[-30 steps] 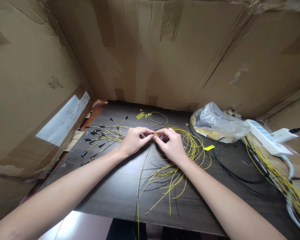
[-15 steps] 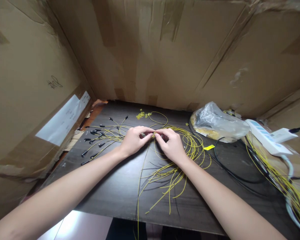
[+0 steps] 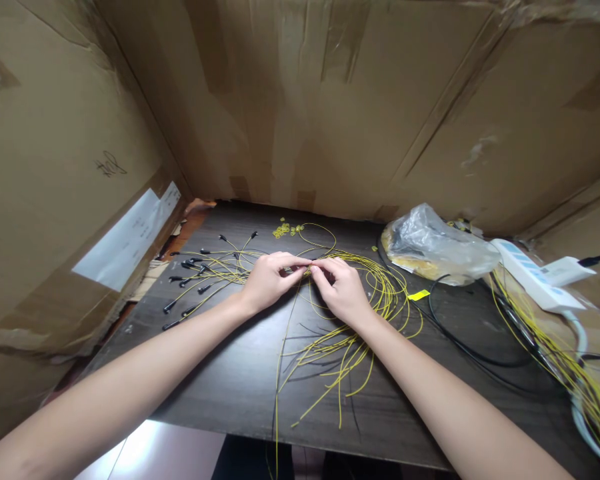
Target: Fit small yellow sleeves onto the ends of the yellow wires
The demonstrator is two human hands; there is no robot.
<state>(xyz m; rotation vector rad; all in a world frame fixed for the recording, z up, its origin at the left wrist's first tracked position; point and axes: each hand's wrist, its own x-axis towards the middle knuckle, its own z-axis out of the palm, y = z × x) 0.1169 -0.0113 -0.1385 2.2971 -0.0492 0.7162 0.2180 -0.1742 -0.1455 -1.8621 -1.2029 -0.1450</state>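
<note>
Over the middle of the dark table, my left hand (image 3: 270,280) and my right hand (image 3: 343,290) meet fingertip to fingertip, both pinched. Between them is a bit of yellow wire; whether a small tag is also there is too small to tell. A single yellow wire (image 3: 279,373) runs down from the fingertips past the table's front edge. Yellow wires (image 3: 387,287) curve in a loose coil behind and right of my right hand, their cut ends fanned out in front. Left of my left hand, several wires end in black connectors (image 3: 187,264).
Small yellow tags (image 3: 281,231) lie in a pile at the back of the table (image 3: 220,373). To the right are a clear plastic bag (image 3: 435,243), a yellow label (image 3: 419,295), a black cable (image 3: 473,350) and a white power strip (image 3: 533,277). Cardboard walls (image 3: 290,107) enclose the table.
My fingertips have shifted very slightly to the right, still pinched together. The wires and everything else on the table lie as before.
</note>
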